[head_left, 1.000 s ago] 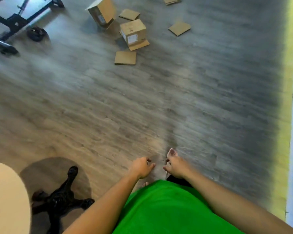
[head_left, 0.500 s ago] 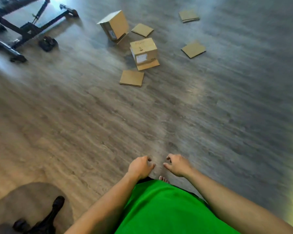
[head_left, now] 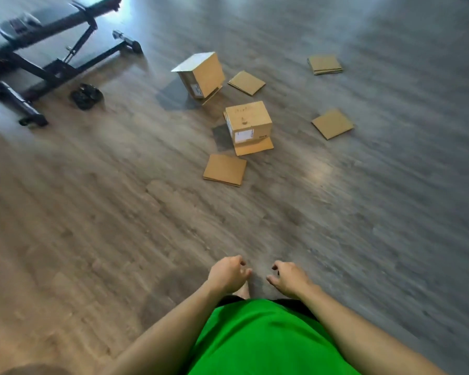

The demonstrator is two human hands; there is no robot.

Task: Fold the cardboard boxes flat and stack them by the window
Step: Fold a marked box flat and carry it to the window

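The person has walked closer to two upright boxes (head_left: 248,123) among flattened ones on the floor (head_left: 92,212); left hand (head_left: 228,274) and right hand (head_left: 289,278) hang loosely curled, empty. Folding comes next.

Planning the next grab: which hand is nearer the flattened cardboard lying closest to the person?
Left hand, almost straight below the flattened cardboard; right hand sits below and further right.

Grey wood-plank floor (head_left: 363,212) carries upright labelled box (head_left: 248,123). Tilted box (head_left: 201,74) behind it, flattened cardboard (head_left: 225,169) in front, more flats right, black metal frame (head_left: 52,66) far left.
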